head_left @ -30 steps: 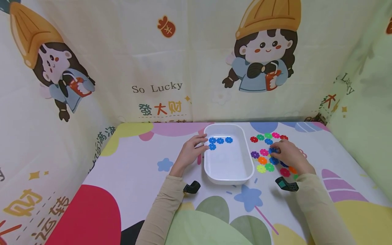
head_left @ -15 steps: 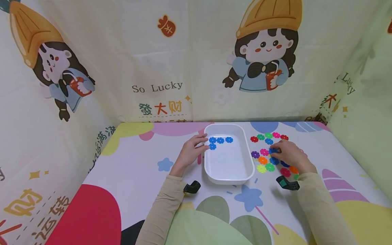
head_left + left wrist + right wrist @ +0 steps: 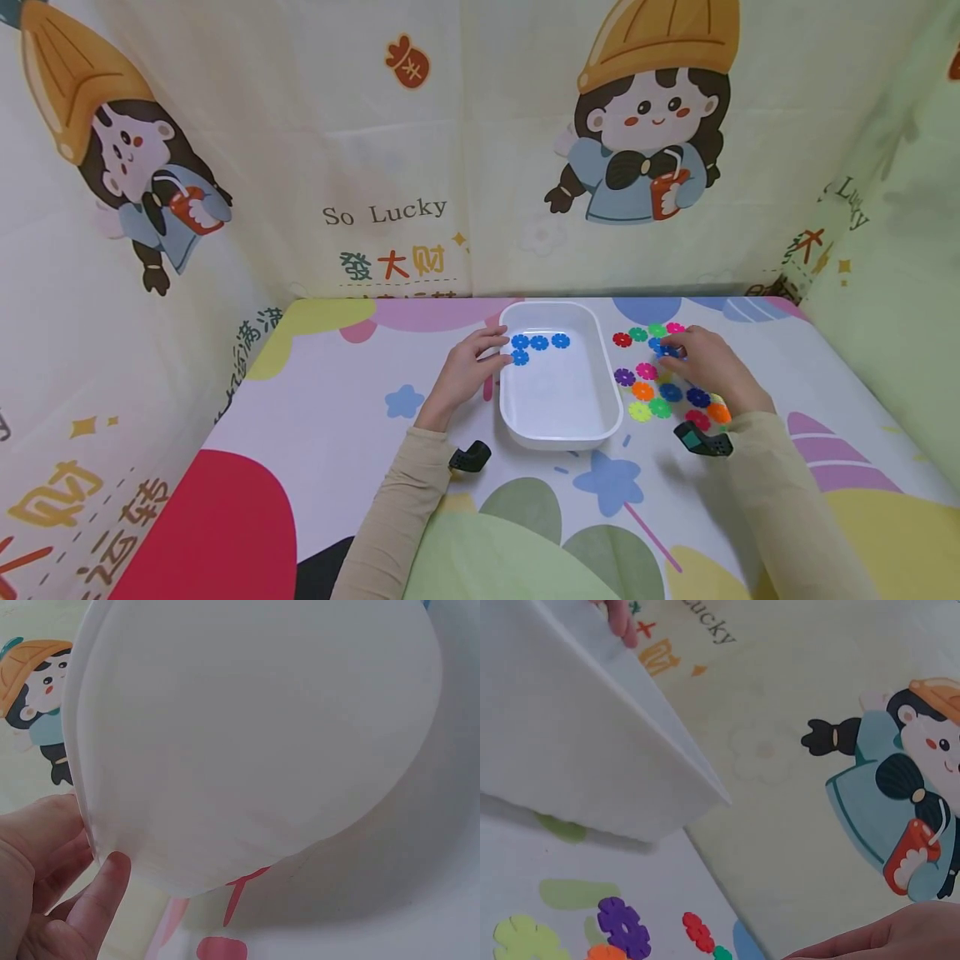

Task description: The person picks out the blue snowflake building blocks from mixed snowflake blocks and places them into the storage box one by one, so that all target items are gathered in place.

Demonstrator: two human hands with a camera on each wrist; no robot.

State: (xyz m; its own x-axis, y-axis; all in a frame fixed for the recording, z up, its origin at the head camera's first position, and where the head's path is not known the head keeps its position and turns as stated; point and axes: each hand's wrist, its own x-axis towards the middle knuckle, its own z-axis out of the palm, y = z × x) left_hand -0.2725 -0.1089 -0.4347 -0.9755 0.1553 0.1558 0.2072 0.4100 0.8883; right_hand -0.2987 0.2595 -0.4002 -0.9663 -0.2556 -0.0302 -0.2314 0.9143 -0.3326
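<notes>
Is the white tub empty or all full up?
Neither: the white tub holds four blue flower pieces. In the head view they lie toward its far end, and most of its bottom is bare.

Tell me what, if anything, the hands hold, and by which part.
Left hand: the white tray, by its left rim. Right hand: a blue flower piece, apparently by its edge.

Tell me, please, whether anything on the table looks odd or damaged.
Nothing stands out: the white plastic tray sits flat with four blue flower-shaped discs inside, and multicoloured discs beside it look intact where visible.
</notes>
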